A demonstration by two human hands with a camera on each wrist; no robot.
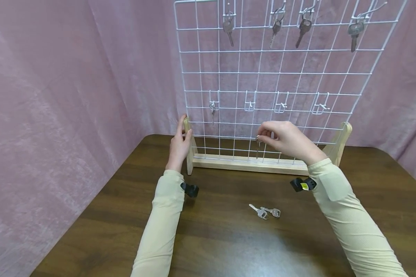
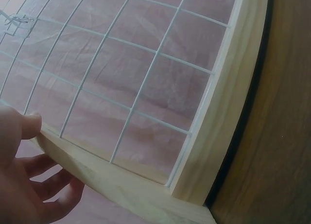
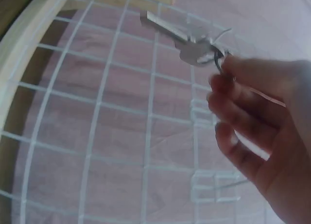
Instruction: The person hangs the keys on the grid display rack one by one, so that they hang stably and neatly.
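My right hand (image 1: 287, 139) pinches the ring of a key (image 3: 195, 48) between thumb and fingertips. The key hangs in front of the white wire grid (image 1: 228, 72), below the lower row of hooks. At the rack's left side, my left hand (image 2: 29, 173) holds the wooden side post (image 2: 77, 163), thumb on one side and bent fingers on the other. One key (image 1: 213, 109) hangs on the leftmost lower hook. Bare lower hooks (image 1: 250, 105) sit to its right. Two keys lie together on the table, one key (image 1: 261, 214) touching another key (image 1: 275, 212).
Several keys hang along the top row, among them a key (image 1: 228, 26) at the left and a key (image 1: 355, 30) at the right. The rack's wooden base (image 1: 225, 164) stands on the brown table (image 1: 215, 238). A pink curtain (image 1: 55, 96) hangs behind and to the left.
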